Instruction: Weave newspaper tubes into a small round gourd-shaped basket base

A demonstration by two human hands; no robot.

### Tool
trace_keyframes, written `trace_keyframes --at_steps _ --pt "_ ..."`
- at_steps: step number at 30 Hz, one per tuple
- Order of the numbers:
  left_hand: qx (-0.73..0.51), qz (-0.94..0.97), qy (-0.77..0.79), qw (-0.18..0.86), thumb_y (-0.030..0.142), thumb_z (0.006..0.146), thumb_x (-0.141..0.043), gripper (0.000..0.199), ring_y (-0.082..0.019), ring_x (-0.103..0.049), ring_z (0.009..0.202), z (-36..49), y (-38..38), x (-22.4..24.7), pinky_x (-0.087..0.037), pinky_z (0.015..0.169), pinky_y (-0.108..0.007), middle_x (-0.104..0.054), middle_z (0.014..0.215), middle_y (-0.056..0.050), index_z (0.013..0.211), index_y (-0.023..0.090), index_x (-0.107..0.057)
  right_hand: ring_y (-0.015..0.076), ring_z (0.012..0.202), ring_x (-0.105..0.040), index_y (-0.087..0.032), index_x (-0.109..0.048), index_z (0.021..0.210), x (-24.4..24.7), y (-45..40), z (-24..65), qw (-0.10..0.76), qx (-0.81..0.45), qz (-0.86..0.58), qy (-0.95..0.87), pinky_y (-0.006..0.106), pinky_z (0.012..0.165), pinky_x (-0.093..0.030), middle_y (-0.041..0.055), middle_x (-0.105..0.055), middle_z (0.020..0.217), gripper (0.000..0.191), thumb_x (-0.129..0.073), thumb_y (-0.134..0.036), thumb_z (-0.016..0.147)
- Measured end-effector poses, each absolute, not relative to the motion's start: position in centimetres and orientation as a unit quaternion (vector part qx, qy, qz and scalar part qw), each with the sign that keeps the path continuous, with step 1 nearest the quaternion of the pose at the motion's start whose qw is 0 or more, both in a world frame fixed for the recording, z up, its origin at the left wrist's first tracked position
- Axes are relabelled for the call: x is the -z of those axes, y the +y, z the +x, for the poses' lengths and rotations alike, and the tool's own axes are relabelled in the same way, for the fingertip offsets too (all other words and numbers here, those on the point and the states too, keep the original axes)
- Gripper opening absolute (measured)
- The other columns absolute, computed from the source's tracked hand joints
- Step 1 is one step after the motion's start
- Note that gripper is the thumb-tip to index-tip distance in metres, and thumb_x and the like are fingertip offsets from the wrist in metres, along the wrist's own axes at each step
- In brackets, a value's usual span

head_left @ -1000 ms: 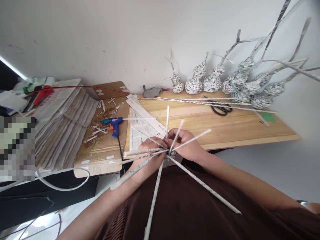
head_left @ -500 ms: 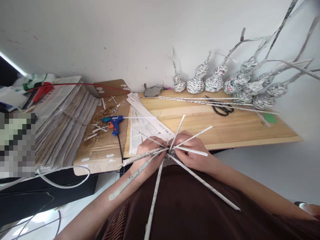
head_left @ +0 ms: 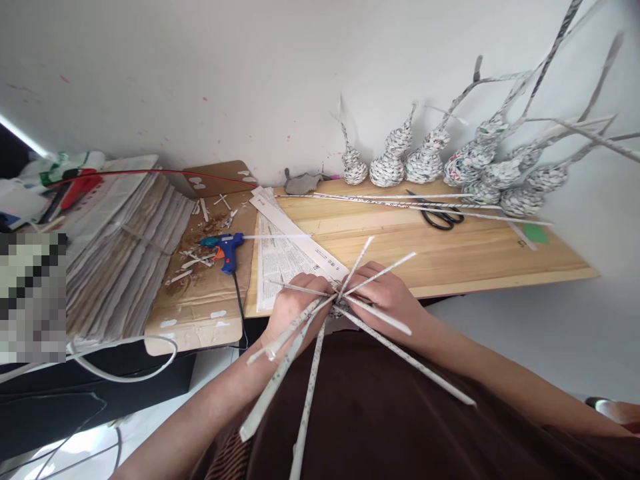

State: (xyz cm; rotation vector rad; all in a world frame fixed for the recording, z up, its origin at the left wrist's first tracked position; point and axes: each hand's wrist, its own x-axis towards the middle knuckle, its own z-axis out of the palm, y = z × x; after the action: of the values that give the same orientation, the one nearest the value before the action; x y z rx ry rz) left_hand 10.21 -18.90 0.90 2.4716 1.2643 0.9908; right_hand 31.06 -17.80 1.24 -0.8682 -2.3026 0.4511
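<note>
Between my two hands, just past the table's front edge, is a piece of paper weaving (head_left: 340,311) made of rolled newspaper. Several rolled paper sticks (head_left: 407,358) fan out from its middle in all directions. My left hand (head_left: 295,308) is closed around its left side, with sticks lying over the fingers and wrist. On the right side my right hand (head_left: 380,293) grips it with curled fingers. Most of the woven body and the fingertips are hidden behind the sticks and hands.
A blue glue gun (head_left: 230,250) lies on cardboard at the left, beside a tall newspaper stack (head_left: 135,253). Black scissors (head_left: 440,217) and long paper sticks lie on the wooden table (head_left: 500,257). Several woven paper gourds (head_left: 387,163) stand along the wall. Paper strips (head_left: 300,230) reach towards my hands.
The paper sticks on the left have swung lower and closer together over my left wrist. Both hands keep their hold on the weaving. The view has shifted slightly.
</note>
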Motion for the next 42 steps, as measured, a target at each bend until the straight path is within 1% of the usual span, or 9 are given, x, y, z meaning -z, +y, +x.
trace_keyframes --at_steps 7,11,16,21,25,28,31,36,42 --pt "-0.326 0.805 0.487 0.093 0.011 0.083 -0.064 0.014 -0.017 -0.067 0.081 10.8 -19.1 -1.4 -0.051 0.074 -0.028 -0.073 0.084 0.000 0.092 0.022 -0.067 0.0207 0.077 -0.059 -0.020 -0.070 0.078 -1.5 -17.8 30.6 0.324 -0.087 -0.399 -0.853 0.037 0.079 -0.043 0.0053 -0.070 0.076 0.016 -0.064 -0.028 0.090" --pt "-0.332 0.800 0.490 0.096 0.009 0.081 -0.065 0.019 -0.016 -0.069 0.079 11.0 -19.1 -1.5 -0.052 0.075 -0.027 -0.073 0.085 0.001 0.094 0.022 -0.065 0.0203 0.078 -0.061 -0.021 -0.073 0.082 -1.5 -17.8 30.2 0.359 -0.102 -0.384 -0.844 0.037 0.079 -0.044 0.0053 -0.073 0.079 0.013 -0.064 -0.025 0.090" --pt "-0.328 0.791 0.506 0.106 0.012 0.082 -0.066 0.022 -0.017 -0.071 0.077 11.1 -19.1 -1.8 -0.053 0.068 -0.026 -0.074 0.082 0.000 0.102 0.021 -0.060 0.0195 0.077 -0.061 -0.020 -0.071 0.092 -1.7 -18.0 29.8 0.388 -0.141 -0.341 -0.844 0.035 0.076 -0.047 0.0056 -0.074 0.084 0.011 -0.061 -0.020 0.091" --pt "-0.355 0.802 0.470 0.098 0.006 0.080 -0.064 0.016 -0.018 -0.070 0.082 10.9 -18.9 -1.8 -0.054 0.076 -0.028 -0.074 0.084 -0.001 0.089 0.020 -0.066 0.0215 0.080 -0.062 -0.019 -0.065 0.088 -1.4 -18.5 29.9 0.389 -0.138 -0.383 -0.826 0.035 0.077 -0.048 0.0066 -0.071 0.083 0.009 -0.059 -0.013 0.085" --pt "-0.375 0.795 0.462 0.121 0.002 0.078 -0.064 0.019 -0.017 -0.069 0.080 10.8 -18.8 -1.5 -0.053 0.075 -0.027 -0.072 0.082 -0.001 0.085 0.020 -0.068 0.0196 0.085 -0.065 -0.021 -0.063 0.096 -1.1 -18.8 30.4 0.412 -0.212 -0.417 -0.782 0.031 0.077 -0.048 0.0055 -0.071 0.092 0.013 -0.057 -0.015 0.087" --pt "-0.378 0.809 0.427 0.143 0.002 0.082 -0.062 0.022 -0.015 -0.068 0.084 10.6 -18.6 -1.2 -0.053 0.078 -0.026 -0.073 0.088 -0.001 0.090 0.021 -0.069 0.0159 0.079 -0.065 -0.022 -0.063 0.097 -1.7 -18.6 30.6 0.390 -0.292 -0.431 -0.760 0.027 0.073 -0.047 0.0017 -0.070 0.088 0.011 -0.054 -0.019 0.092" --pt "-0.383 0.830 0.375 0.155 0.007 0.087 -0.060 0.018 -0.015 -0.067 0.090 10.2 -18.4 -1.1 -0.052 0.085 -0.028 -0.073 0.096 -0.002 0.094 0.021 -0.069 0.0140 0.073 -0.062 -0.021 -0.063 0.089 -2.8 -17.7 30.8 0.350 -0.356 -0.427 -0.754 0.025 0.068 -0.045 -0.0001 -0.068 0.080 0.009 -0.055 -0.021 0.091" --pt "-0.315 0.872 0.333 0.173 0.020 0.094 -0.057 0.015 -0.019 -0.065 0.095 9.9 -18.4 -2.4 -0.053 0.087 -0.034 -0.072 0.104 -0.007 0.103 0.020 -0.069 0.0123 0.064 -0.059 -0.018 -0.063 0.080 -3.9 -16.1 31.1 0.305 -0.459 -0.418 -0.723 0.023 0.059 -0.042 -0.0005 -0.067 0.072 0.011 -0.061 -0.026 0.088" --pt "-0.250 0.903 0.315 0.150 0.015 0.093 -0.056 0.015 -0.022 -0.063 0.095 10.2 -18.3 -3.6 -0.053 0.082 -0.035 -0.071 0.097 -0.010 0.099 0.017 -0.070 0.0109 0.061 -0.054 -0.019 -0.065 0.081 -5.1 -16.5 30.8 0.274 -0.378 -0.428 -0.774 0.022 0.056 -0.038 -0.0023 -0.063 0.067 0.011 -0.056 -0.019 0.088"
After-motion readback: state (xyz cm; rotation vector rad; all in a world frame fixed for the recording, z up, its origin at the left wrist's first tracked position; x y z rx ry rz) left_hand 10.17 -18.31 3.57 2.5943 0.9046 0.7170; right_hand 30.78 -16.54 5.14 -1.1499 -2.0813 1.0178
